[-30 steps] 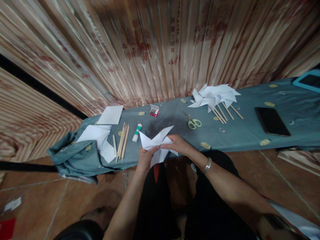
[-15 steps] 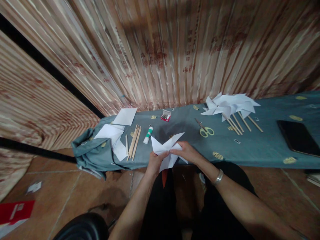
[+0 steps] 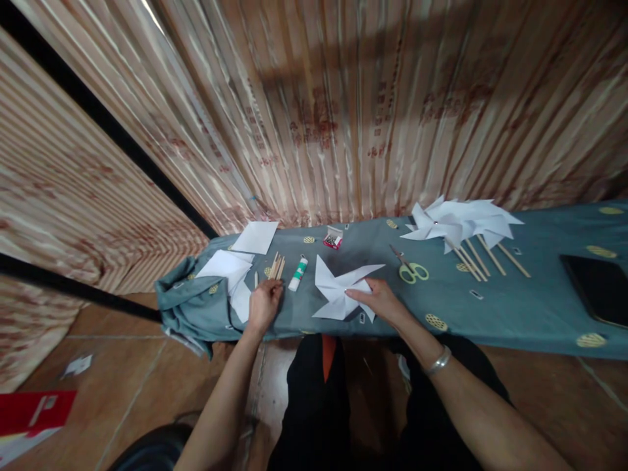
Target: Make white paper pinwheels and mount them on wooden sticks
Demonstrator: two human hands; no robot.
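A white paper pinwheel head lies on the blue-grey cloth in front of me. My right hand pinches its centre, fingers closed on the folded tips. My left hand has dropped onto the bundle of thin wooden sticks to the left, its fingers curled over their near ends. A green-and-white glue stick lies between the sticks and the pinwheel.
White paper sheets lie at the cloth's left end. A small box of pins and yellow-handled scissors sit behind the pinwheel. Finished pinwheels on sticks lie at back right, a dark phone at far right. Curtain behind.
My left hand let go of the pinwheel head and moved left onto the wooden sticks. The pinwheel head came down onto the cloth, still held by my right hand.
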